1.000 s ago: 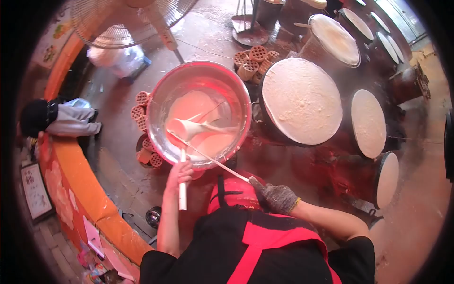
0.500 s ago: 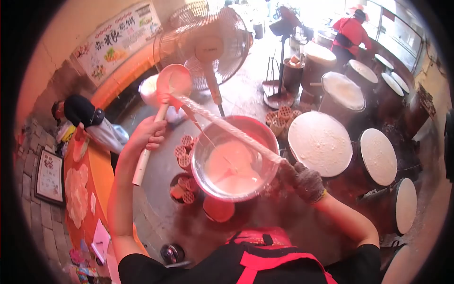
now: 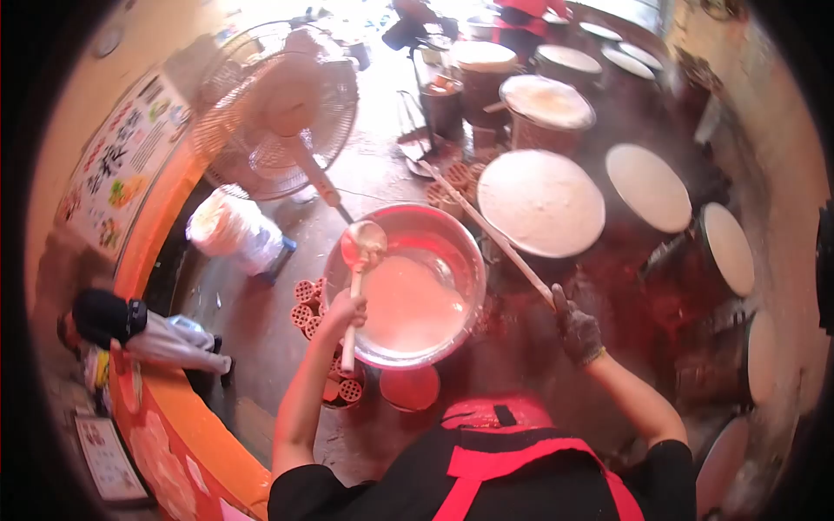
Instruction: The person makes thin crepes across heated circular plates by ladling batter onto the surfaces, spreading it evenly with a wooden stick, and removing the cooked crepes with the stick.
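Observation:
My left hand (image 3: 347, 311) is closed round the wooden handle of a ladle (image 3: 364, 244), whose bowl hangs over the left rim of a large metal basin (image 3: 477, 295). Pale batter (image 3: 410, 304) fills the lower part of the basin. A dark, dirty glove covers my right hand (image 3: 577, 328), which grips the near end of a long wooden stick (image 3: 497, 236). The stick slants up and left, its far end beyond the basin. Closest to the stick is a round griddle (image 3: 540, 205) covered by a pale sheet of batter.
More round griddles (image 3: 648, 188) curve along the right, some with steam about them. Perforated coal briquettes (image 3: 306, 306) stand beside the basin. A standing fan (image 3: 282, 104) is at the upper left. One person (image 3: 148, 326) bends over the orange counter (image 3: 217, 417); another (image 3: 521, 17) works far back.
The ladle has come down from above to the basin's left side. The stick has swung away from the ladle to the right. My view has turned rightward.

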The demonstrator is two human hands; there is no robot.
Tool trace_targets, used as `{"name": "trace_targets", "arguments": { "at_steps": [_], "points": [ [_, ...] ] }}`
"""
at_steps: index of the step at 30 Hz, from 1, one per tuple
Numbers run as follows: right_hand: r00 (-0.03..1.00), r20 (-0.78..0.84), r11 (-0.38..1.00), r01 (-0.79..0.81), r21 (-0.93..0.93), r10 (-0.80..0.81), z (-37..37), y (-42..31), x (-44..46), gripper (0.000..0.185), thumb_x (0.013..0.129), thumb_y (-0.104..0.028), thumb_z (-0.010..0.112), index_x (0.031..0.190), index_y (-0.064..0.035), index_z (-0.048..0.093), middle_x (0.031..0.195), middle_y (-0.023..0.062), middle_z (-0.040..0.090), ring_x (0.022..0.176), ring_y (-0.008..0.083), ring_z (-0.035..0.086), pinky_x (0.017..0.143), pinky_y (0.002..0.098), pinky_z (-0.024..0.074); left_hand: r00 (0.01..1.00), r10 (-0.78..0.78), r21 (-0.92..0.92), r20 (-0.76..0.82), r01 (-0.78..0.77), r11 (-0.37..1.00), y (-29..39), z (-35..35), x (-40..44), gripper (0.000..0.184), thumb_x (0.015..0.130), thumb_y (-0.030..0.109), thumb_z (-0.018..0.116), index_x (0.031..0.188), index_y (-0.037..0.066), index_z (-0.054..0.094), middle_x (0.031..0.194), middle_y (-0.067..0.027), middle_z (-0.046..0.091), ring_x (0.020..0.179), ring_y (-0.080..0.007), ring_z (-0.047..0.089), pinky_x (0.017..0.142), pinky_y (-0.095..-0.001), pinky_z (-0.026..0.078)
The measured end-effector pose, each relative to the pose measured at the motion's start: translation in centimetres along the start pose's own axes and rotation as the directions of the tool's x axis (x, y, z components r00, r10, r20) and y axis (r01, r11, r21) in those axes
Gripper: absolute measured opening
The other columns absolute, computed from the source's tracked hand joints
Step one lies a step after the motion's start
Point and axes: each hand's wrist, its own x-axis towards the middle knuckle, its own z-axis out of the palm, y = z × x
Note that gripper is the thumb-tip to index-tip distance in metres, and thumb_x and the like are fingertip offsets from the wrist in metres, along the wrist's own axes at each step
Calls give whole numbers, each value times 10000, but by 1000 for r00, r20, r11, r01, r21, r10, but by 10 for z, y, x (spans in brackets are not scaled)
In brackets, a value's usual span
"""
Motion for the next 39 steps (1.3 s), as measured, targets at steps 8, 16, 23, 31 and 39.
{"name": "trace_targets", "arguments": {
  "at_steps": [8, 16, 23, 31, 39],
  "points": [
    [827, 114, 805, -562, 188, 551, -44, 3, -144, 637, 776, -117, 527, 1360, -148, 275, 1147, 158, 536, 871, 360, 576, 679, 434, 483, 899, -284, 288, 332, 190, 939, 36, 145, 15, 131, 859, 47, 479, 826, 52, 352, 606, 20, 361, 413, -33, 344, 308, -146, 257],
    [382, -464, 394, -916, -74, 800, -33, -34, -376, 350, 833, -162, 525, 1175, -91, 506, 813, 130, 584, 663, 240, 595, 552, 348, 487, 461, -765, 847, 450, 50, 529, 3, 435, -21, 108, 846, 93, 492, 768, 54, 427, 597, 39, 397, 433, -34, 356, 349, -165, 274],
    [-279, -127, 42, -291, 956, 952, -57, -34, -511, 409, 807, -106, 504, 1212, -69, 469, 577, -11, 402, 502, 89, 424, 449, 232, 375, 205, -927, 885, 315, -416, 209, -151, 732, -163, 86, 853, 120, 479, 883, 43, 456, 590, 31, 397, 429, -49, 360, 364, -184, 295],
    [-208, -629, -191, -977, 95, 749, -273, 55, -523, 568, 827, -97, 477, 1364, -141, 296, 692, 87, 550, 527, 195, 502, 489, 296, 424, -583, -580, -648, 569, -752, 120, -352, 915, -310, 224, 737, 73, 563, 928, 9, 467, 693, -180, 560, 616, -309, 561, 545, -388, 432],
    [-736, -34, 288, 222, 931, 676, -190, 77, -548, 444, 893, -102, 457, 1329, -135, 381, 743, -48, 515, 609, 3, 436, 506, 150, 345, -409, -760, 49, 505, -865, 499, -474, 948, -323, 250, 697, -29, 590, 914, 24, 478, 609, -61, 543, 438, -112, 493, 391, -237, 368]
  ]
}}
